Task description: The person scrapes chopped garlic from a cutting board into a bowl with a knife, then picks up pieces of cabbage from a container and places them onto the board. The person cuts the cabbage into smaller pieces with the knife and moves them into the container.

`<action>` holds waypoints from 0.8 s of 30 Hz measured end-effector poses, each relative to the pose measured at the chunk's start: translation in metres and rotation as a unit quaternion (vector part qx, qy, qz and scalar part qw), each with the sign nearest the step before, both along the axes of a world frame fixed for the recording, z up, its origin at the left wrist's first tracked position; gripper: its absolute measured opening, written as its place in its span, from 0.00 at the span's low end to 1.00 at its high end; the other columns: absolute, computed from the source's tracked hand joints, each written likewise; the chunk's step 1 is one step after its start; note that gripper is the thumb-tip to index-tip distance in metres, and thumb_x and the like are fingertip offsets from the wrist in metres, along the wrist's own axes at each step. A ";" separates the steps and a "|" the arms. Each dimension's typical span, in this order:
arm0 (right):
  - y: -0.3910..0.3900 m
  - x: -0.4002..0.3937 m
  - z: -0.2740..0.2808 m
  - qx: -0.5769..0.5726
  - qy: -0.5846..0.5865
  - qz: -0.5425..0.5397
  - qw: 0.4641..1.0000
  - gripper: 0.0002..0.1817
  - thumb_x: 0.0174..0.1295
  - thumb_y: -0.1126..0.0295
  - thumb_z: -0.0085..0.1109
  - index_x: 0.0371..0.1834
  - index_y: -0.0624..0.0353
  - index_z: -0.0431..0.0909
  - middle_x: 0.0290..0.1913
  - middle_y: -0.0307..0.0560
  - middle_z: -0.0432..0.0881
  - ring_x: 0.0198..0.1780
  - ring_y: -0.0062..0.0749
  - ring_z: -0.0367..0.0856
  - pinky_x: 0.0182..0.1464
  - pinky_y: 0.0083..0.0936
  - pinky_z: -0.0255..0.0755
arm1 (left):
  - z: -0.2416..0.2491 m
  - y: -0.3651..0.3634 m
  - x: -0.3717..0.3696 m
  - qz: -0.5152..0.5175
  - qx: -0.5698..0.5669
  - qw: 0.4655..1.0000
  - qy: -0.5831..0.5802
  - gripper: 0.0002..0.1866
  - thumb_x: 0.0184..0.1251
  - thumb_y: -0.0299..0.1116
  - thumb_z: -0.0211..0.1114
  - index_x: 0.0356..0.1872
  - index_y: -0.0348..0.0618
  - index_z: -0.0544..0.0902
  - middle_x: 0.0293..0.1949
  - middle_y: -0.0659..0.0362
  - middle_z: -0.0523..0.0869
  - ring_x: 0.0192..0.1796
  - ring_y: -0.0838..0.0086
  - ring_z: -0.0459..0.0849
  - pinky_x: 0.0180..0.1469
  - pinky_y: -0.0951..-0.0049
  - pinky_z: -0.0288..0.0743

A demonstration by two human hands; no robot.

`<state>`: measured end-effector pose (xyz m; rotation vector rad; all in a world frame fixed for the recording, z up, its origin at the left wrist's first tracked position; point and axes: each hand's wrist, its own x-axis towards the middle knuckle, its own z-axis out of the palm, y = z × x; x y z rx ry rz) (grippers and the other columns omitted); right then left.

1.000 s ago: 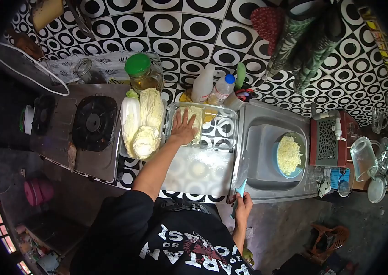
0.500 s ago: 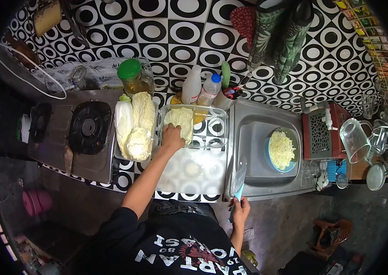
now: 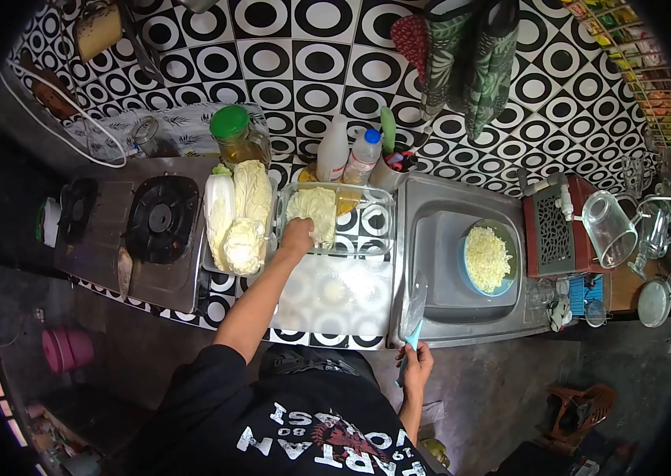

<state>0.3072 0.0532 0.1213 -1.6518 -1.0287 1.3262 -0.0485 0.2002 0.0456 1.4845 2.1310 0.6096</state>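
My left hand [image 3: 297, 236] reaches into a clear rectangular container [image 3: 379, 252], its fingers closed at the near edge of a flat stack of pale cabbage leaves [image 3: 316, 206]. The fingertips are partly hidden. Low by the sink's front left corner, my right hand [image 3: 415, 369] is wrapped round the light blue handle of a knife [image 3: 416, 309]. Its blade points away from me over the sink rim. Left of the container, whole napa cabbages [image 3: 252, 194] lie in a tray [image 3: 274, 208]. A wet translucent cutting board [image 3: 331, 297] lies in front of the container.
In the sink [image 3: 439, 238] stands a bowl [image 3: 480, 289] of shredded cabbage [image 3: 488, 258]. A gas stove [image 3: 161, 218] is at the left. Behind the container are a white bottle [image 3: 333, 151], a blue-capped bottle [image 3: 361, 159] and a green-lidded jar [image 3: 232, 135]. Glassware [image 3: 611, 230] stands far right.
My left hand has drawn slightly toward the near edge of the leaves, its fingers more bunched. My right hand keeps the knife in nearly the same place. The view has shifted slightly.
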 end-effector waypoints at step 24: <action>-0.011 0.023 -0.009 -0.003 0.058 -0.046 0.997 0.06 0.61 0.72 0.54 0.36 0.65 0.74 0.26 0.42 0.79 0.23 0.20 0.75 0.26 0.17 0.67 | 0.043 0.019 0.007 0.270 -0.061 0.960 0.031 0.23 0.45 0.27 0.66 0.45 0.29 0.73 0.40 0.39 0.82 0.44 0.48 0.82 0.49 0.60 0.76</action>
